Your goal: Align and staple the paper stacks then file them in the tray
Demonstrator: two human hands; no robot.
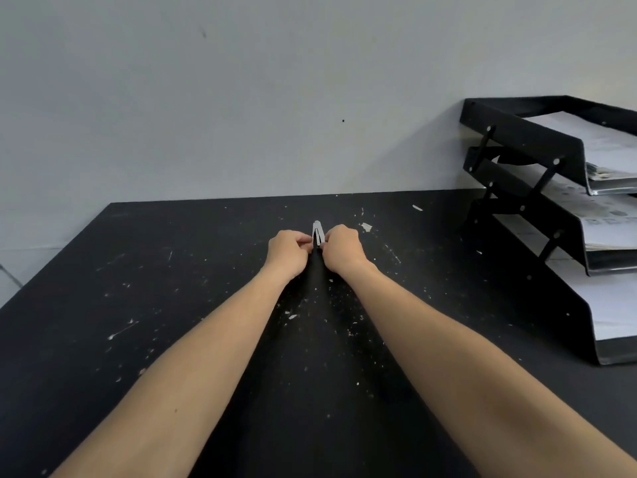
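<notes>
- Evidently, the black counter (103,339) is flecked with pale scraps, and no loose paper stack is seen on it; the papers in view already lie in the tray, so the filing looks largely done, as far as can be judged.
- The three-tier black tray (537,150) stands at the counter's far right corner against the wall, white sheets showing in each tier.
- The left hand (287,251) and the right hand (341,248) are held together far from the tray, toward the counter's back middle, fingers curled and pinching one small item from either side.
- That item, a slim silver stapler (317,232) by its look, stands nearly upright, seemingly opened; it is too small for certainty.
- Reloading or clearing is judged to be in hand; closing it squarely would be called for next.
</notes>
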